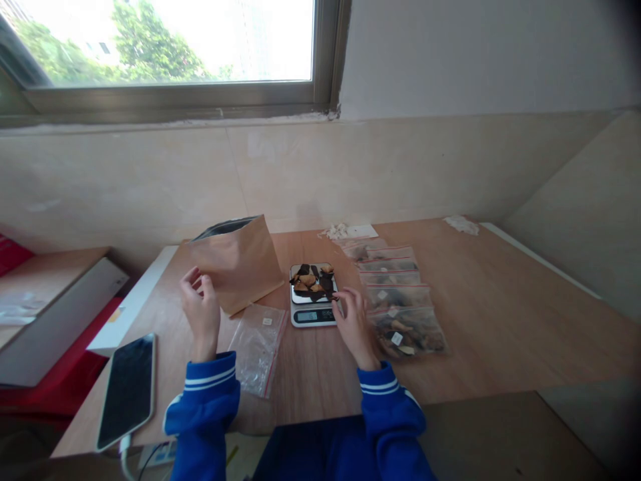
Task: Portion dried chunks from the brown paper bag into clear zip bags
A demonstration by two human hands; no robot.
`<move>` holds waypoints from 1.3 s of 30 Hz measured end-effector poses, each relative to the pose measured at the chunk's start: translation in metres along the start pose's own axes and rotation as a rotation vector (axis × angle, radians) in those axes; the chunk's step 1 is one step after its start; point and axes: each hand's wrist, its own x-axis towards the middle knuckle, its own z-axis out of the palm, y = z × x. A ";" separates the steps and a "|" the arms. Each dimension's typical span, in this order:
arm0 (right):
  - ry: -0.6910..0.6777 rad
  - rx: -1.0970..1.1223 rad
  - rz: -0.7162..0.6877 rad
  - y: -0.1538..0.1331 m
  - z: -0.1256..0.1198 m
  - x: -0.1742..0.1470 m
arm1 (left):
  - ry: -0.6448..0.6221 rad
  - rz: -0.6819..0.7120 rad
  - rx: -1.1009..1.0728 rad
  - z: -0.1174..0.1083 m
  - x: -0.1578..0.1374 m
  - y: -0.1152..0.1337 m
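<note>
Centrally, kitchen scale (313, 304) on wooden table (501, 321), heaped with dark and tan pieces (312, 280). Right hand (353, 327) just beside scale's right edge, fingers loosely apart, fingertips touching it. Left hand (200, 308) raised, open, empty, near brown paper bag (239, 264), above empty zip bag (256, 347).

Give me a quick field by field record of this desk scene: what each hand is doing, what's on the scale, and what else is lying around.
Left hand: raised, fingers curled, empty, beside the brown paper bag
Right hand: fingertips at the edge of the scale
On scale: pile of dark and tan pieces
Between hands: empty zip bag, flat on the wooden table
Right of scale: row of filled zip bags, overlapping
Left edge: phone, screen dark
</note>
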 end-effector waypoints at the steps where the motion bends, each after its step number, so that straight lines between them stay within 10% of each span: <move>1: -0.008 0.001 0.006 0.000 0.000 0.000 | 0.000 0.001 0.003 0.000 0.000 0.000; 11: 0.093 0.250 0.068 -0.016 -0.014 0.008 | 0.085 -0.024 0.008 -0.010 -0.022 -0.001; 18: -0.065 0.697 0.028 -0.086 -0.029 0.070 | -0.082 -0.132 -0.012 -0.014 -0.075 -0.017; 28: -0.405 0.648 -0.393 -0.204 0.020 0.191 | -0.237 -0.277 -0.005 -0.024 -0.115 -0.044; 39: -0.632 0.358 -0.533 -0.194 0.055 0.199 | -0.381 -0.273 0.016 -0.029 -0.126 -0.061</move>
